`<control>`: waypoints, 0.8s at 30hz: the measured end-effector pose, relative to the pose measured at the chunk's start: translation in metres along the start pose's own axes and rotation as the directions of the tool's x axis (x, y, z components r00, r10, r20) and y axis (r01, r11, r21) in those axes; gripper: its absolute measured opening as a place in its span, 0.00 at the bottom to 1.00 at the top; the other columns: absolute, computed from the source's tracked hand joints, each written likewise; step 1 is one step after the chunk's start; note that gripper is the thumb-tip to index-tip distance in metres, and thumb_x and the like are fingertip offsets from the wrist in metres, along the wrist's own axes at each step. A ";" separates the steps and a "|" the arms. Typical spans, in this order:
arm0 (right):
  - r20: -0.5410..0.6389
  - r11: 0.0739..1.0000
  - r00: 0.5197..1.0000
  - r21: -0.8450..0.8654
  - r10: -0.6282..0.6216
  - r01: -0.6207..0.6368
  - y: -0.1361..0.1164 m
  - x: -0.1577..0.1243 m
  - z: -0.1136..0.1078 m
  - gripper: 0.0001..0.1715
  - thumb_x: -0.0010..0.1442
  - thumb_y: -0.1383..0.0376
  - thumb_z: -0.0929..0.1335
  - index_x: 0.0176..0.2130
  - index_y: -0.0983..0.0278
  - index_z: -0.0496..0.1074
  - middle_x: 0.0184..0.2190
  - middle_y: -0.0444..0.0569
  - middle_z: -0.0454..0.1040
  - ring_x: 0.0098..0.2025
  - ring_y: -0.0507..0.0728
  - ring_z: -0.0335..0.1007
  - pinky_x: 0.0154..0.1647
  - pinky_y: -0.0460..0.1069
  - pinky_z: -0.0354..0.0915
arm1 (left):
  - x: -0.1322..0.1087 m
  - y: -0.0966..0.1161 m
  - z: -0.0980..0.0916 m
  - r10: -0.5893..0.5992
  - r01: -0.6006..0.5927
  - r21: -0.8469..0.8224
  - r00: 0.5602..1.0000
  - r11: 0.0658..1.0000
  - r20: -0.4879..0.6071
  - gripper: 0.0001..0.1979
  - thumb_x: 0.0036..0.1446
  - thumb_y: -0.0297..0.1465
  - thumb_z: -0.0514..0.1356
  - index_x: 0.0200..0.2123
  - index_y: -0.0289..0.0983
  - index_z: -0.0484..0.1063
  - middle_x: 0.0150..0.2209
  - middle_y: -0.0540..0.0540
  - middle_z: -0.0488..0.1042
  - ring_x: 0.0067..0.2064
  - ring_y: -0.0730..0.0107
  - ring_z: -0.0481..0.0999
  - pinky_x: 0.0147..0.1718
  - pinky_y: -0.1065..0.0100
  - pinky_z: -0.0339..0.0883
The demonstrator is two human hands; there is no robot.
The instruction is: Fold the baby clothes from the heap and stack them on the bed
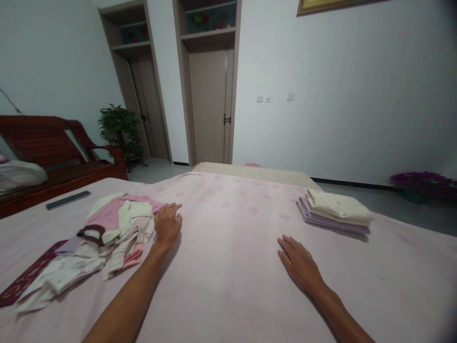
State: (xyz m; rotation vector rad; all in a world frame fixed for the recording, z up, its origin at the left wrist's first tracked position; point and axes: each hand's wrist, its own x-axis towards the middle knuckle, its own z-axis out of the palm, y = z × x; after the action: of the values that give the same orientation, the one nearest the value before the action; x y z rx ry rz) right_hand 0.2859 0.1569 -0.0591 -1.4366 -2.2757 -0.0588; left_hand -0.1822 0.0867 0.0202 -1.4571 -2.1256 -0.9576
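My left hand point(167, 226) has its fingers point(172, 209) loosely curled, not gripping anything, just resting against the right edge of a messy pile of clothes point(119, 228) in pink, cream and stripes. The right hand point(300, 264) is open, with its fingers point(287, 247) spread flat on the pink floral bedsheet point(228, 290), holding nothing. Just ahead and to the right of those fingers sits a folded stack of cloth point(333, 209), cream on top of lilac. Past the pile, well left of the left fingers, a dark remote control point(67, 200) lies on the bed, with a red-brown wooden bench point(35, 143) behind it. A potted plant point(119, 131) stands by the end of that bench. Straight ahead, beyond the bed, there's a closed door point(210, 107), and purple flowers point(423, 186) sit off to the right past the stack.
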 end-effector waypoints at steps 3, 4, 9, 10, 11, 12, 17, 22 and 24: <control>-0.026 1.000 1.000 0.021 -0.002 0.002 0.001 0.000 0.002 0.29 0.66 0.53 0.59 0.59 0.59 0.72 0.64 0.53 0.67 0.67 0.64 0.59 0.69 0.63 0.52 | 0.014 -0.048 -0.035 -0.132 0.153 0.169 0.983 0.974 -0.127 0.16 0.62 0.29 0.55 0.52 0.35 0.73 0.59 0.35 0.69 0.64 0.44 0.58 0.60 0.43 0.52; -0.033 1.000 0.999 0.029 -0.001 0.002 0.002 0.001 0.002 0.29 0.66 0.53 0.59 0.59 0.59 0.72 0.64 0.52 0.67 0.67 0.65 0.59 0.68 0.63 0.53 | 0.016 -0.062 -0.047 -0.169 0.202 0.209 0.972 0.957 -0.165 0.17 0.62 0.29 0.55 0.53 0.33 0.71 0.60 0.33 0.67 0.65 0.42 0.55 0.59 0.40 0.51; -0.045 0.999 0.999 0.038 -0.005 0.007 0.002 0.002 0.002 0.28 0.66 0.53 0.59 0.58 0.58 0.72 0.63 0.52 0.68 0.66 0.64 0.60 0.68 0.63 0.54 | 0.026 -0.121 -0.088 -0.467 0.476 0.307 0.878 0.824 -0.109 0.27 0.60 0.37 0.58 0.58 0.26 0.62 0.64 0.27 0.57 0.64 0.27 0.55 0.55 0.34 0.55; -0.043 0.999 0.999 0.035 -0.004 0.006 0.002 0.002 0.002 0.28 0.66 0.53 0.59 0.58 0.59 0.72 0.63 0.52 0.68 0.66 0.64 0.61 0.68 0.63 0.54 | 0.028 -0.130 -0.092 -0.557 0.549 0.303 0.828 0.779 -0.070 0.29 0.59 0.39 0.59 0.57 0.26 0.61 0.62 0.27 0.59 0.62 0.27 0.59 0.54 0.36 0.59; -0.042 0.999 0.999 0.033 -0.002 0.003 0.001 0.002 0.001 0.28 0.66 0.53 0.59 0.58 0.59 0.72 0.63 0.52 0.68 0.66 0.64 0.61 0.68 0.63 0.54 | 0.030 -0.138 -0.095 -0.623 0.600 0.304 0.782 0.740 -0.029 0.30 0.57 0.39 0.60 0.57 0.26 0.61 0.60 0.27 0.62 0.59 0.28 0.63 0.52 0.37 0.62; -0.042 0.999 0.999 0.033 0.002 0.000 0.001 0.002 0.000 0.28 0.66 0.53 0.59 0.58 0.59 0.72 0.63 0.52 0.68 0.66 0.64 0.61 0.68 0.63 0.54 | 0.032 -0.145 -0.097 -0.658 0.623 0.307 0.753 0.720 0.016 0.29 0.57 0.39 0.59 0.56 0.26 0.62 0.57 0.28 0.66 0.56 0.29 0.67 0.49 0.39 0.65; -0.036 0.998 0.999 0.065 0.026 -0.023 -0.002 0.001 -0.002 0.27 0.65 0.54 0.60 0.58 0.59 0.72 0.62 0.52 0.69 0.66 0.64 0.60 0.68 0.63 0.54 | 0.045 -0.152 -0.103 -0.591 0.548 0.284 0.801 0.787 0.094 0.21 0.59 0.37 0.55 0.49 0.28 0.72 0.45 0.29 0.76 0.47 0.35 0.76 0.41 0.46 0.70; -0.019 0.997 0.999 0.063 0.044 -0.043 -0.003 0.002 -0.004 0.26 0.65 0.55 0.60 0.57 0.59 0.73 0.63 0.52 0.68 0.66 0.63 0.60 0.68 0.62 0.54 | 0.058 -0.087 -0.094 -0.372 0.372 0.060 0.928 0.926 -0.018 0.20 0.59 0.36 0.53 0.47 0.31 0.75 0.47 0.32 0.77 0.49 0.42 0.76 0.46 0.49 0.70; -0.013 0.996 0.999 0.074 0.048 -0.047 -0.003 0.002 -0.005 0.26 0.65 0.55 0.61 0.57 0.58 0.73 0.63 0.51 0.68 0.66 0.63 0.60 0.68 0.62 0.53 | 0.051 -0.038 -0.087 -0.236 0.236 -0.087 0.972 0.968 0.006 0.19 0.60 0.34 0.52 0.47 0.32 0.76 0.48 0.37 0.78 0.50 0.51 0.76 0.50 0.55 0.68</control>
State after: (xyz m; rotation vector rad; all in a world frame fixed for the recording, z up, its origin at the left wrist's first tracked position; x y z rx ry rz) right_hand 0.2844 0.1557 -0.0538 -1.4472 -2.2071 0.0285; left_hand -0.2416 0.0488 0.1014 -1.2578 -2.3188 -1.1504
